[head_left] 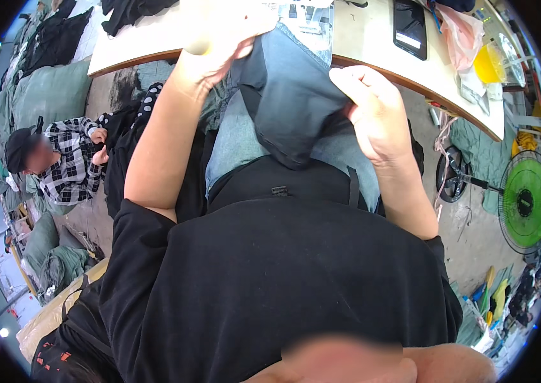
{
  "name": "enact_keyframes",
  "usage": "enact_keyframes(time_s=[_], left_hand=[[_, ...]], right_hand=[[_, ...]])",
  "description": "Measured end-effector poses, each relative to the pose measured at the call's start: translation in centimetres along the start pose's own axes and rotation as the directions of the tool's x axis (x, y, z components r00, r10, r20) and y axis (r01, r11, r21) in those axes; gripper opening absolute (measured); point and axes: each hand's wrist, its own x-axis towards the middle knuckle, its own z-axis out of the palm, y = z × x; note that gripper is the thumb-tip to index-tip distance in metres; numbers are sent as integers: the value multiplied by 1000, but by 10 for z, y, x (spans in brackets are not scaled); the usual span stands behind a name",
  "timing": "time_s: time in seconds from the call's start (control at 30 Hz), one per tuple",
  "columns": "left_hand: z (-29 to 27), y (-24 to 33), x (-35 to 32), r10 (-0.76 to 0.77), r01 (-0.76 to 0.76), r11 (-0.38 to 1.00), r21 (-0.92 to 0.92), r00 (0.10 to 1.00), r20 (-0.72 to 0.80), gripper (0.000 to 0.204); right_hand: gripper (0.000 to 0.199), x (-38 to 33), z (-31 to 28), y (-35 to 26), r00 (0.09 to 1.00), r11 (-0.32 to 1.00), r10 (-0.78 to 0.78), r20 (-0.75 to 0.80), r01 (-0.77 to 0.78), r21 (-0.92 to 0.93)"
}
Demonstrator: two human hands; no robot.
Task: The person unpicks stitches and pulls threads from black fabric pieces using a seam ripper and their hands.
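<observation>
Dark fabric (289,108) over blue jeans (238,137) is pinched by left hand (219,32) and right hand (372,108). Upper right, a phone (409,27) lies on the table (366,38); a green fan (524,203) stands at right.

Phone (409,29) on table (372,45), fan (524,203) right.

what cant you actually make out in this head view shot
- Left hand: fingertips washed out by glare near the top edge.
- Right hand: fingertips buried in the dark garment.
- Dark garment: its full shape is unclear, its top hidden behind the left hand.
- Phone: top cut by the edge.
</observation>
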Motion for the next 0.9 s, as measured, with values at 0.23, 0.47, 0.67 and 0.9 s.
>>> enact_keyframes(time_s=[0.23,0.47,0.67,0.9], left_hand=[[15,13,36,44,-43,998,56,998,-33,14],[-8,1,15,-38,31,994,-104,997,-64,11],[-3,-8,-52,-131,90,900,-427,989,-67,17],[26,16,-96,-166,123,736,-666,986,-2,15]], right_hand=[[12,-5,22,-7,979,982,-186,-80,188,15],[11,-17,34,10,980,946,-180,80,195,-259],[29,-11,40,58,980,958,28,197,30,-286],[29,-21,68,93,972,963,-231,42,235,-133]])
